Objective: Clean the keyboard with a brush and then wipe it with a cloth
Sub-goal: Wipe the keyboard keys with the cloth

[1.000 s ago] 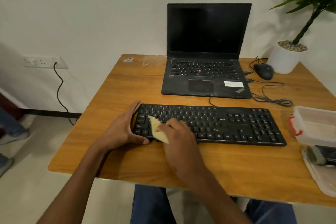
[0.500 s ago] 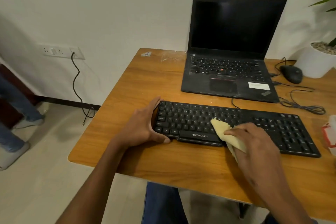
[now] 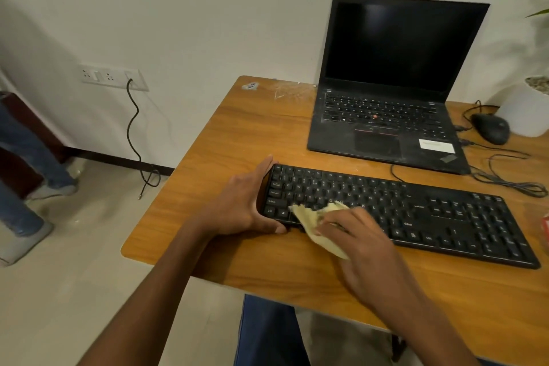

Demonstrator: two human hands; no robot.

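Note:
A black keyboard (image 3: 430,211) lies across the wooden table (image 3: 237,134) in front of me. My left hand (image 3: 243,205) grips the keyboard's left end, thumb on the near edge, fingers over the far corner. My right hand (image 3: 353,235) presses a pale yellow cloth (image 3: 312,220) onto the lower left keys, around the space bar's left side; part of the cloth hangs over the near edge. No brush is in view.
An open black laptop (image 3: 386,116) stands behind the keyboard. A black mouse (image 3: 490,128) with loose cables (image 3: 511,178) and a white plant pot (image 3: 525,110) sit at the far right. A person's legs (image 3: 20,181) stand on the floor at left.
My right hand with the cloth slid right along the keyboard, then back left toward the left keys. The left hand kept its grip. My view swung to the left.

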